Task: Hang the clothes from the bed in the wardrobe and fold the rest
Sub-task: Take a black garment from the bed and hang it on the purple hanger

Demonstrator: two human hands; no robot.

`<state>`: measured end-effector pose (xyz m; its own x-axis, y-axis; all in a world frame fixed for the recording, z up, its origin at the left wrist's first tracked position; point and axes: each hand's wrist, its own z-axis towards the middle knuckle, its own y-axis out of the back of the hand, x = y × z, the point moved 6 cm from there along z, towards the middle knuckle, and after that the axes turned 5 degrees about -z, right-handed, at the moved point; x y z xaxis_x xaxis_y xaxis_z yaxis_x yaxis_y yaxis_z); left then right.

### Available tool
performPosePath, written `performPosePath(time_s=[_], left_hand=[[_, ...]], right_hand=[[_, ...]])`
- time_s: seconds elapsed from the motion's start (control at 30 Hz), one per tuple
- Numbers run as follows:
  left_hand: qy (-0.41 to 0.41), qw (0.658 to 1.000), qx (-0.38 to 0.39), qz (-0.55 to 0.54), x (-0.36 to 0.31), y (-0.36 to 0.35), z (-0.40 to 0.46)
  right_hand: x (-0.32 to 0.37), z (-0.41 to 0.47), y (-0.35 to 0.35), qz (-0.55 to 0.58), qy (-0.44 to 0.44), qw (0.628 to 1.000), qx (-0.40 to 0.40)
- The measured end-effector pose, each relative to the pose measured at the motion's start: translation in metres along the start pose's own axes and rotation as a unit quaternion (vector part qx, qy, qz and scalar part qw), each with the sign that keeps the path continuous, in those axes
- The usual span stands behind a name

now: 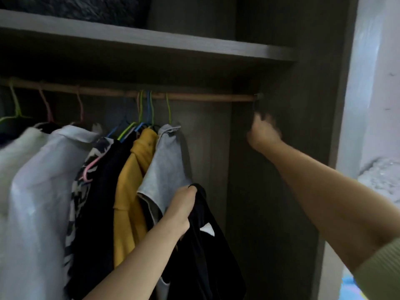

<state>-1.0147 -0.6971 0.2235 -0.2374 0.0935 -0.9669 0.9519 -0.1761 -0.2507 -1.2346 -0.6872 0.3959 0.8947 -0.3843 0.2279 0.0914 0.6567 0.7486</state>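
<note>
Two hands are working; your left hand [184, 204] is gripping the black garment [201, 245] beside the hung grey shirt [164, 165]; your right hand [263, 133] is reaching under the rail [205, 96], blurred, grip state unreadable; the garment is risking a snag on neighbouring hangers.

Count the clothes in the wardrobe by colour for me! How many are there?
White or pale: 2, a fluffy white one and a pale shirt
Black-and-white patterned: 1
Black: 2, one hanging, one held by the left hand
Yellow: 1
Grey: 1
Total: 7
</note>
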Motion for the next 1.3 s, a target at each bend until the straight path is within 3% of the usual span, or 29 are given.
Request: performPosePath(time_s=[0.07, 0.2, 0.4, 0.5, 0.57, 0.63, 0.73, 0.77, 0.9, 1.17, 1.23, 1.3], left_hand=[[0.008, 1.000, 0.011, -0.009, -0.001, 0.006, 0.013], [0.018, 0.999, 0.029, -0.002, 0.001, 0.015, 0.031], [0.028, 0.999, 0.043, -0.006, -0.002, 0.024, 0.042], [0.031, 0.998, 0.048, -0.003, -0.001, 0.026, 0.041], [0.030, 0.998, 0.053, 0.003, 0.002, 0.027, 0.041], [0.040, 0.997, 0.063, 0.018, 0.013, 0.028, 0.042], [0.060, 0.994, 0.071, 0.058, 0.032, 0.032, 0.039], [0.064, 0.993, 0.069, 0.072, 0.039, 0.033, 0.038], [0.077, 0.990, 0.029, 0.114, 0.077, 0.043, 0.025], [0.059, 0.976, -0.006, 0.208, 0.118, 0.028, -0.010], [0.052, 0.973, -0.014, 0.225, 0.121, 0.022, -0.021], [0.052, 0.970, -0.017, 0.238, 0.124, 0.015, -0.033]], right_hand=[[-0.019, 0.018, -0.020, 0.026, -0.090, 0.995, 0.038], [-0.027, 0.029, -0.046, 0.018, -0.129, 0.991, 0.034], [-0.022, 0.023, -0.044, 0.140, -0.175, 0.973, -0.053], [-0.021, -0.021, -0.058, 0.194, -0.128, 0.964, -0.126], [-0.028, -0.064, -0.082, 0.282, -0.112, 0.941, -0.154], [-0.036, -0.104, -0.112, 0.386, -0.129, 0.905, -0.126], [-0.039, -0.150, -0.142, 0.576, -0.194, 0.793, -0.049], [-0.039, -0.162, -0.145, 0.594, -0.202, 0.778, -0.022], [-0.047, -0.221, -0.149, 0.603, -0.223, 0.764, 0.054], [-0.067, -0.280, -0.079, 0.744, -0.220, 0.630, 0.022], [-0.070, -0.292, -0.064, 0.757, -0.223, 0.614, 0.002], [-0.073, -0.306, -0.053, 0.752, -0.212, 0.624, -0.014]])
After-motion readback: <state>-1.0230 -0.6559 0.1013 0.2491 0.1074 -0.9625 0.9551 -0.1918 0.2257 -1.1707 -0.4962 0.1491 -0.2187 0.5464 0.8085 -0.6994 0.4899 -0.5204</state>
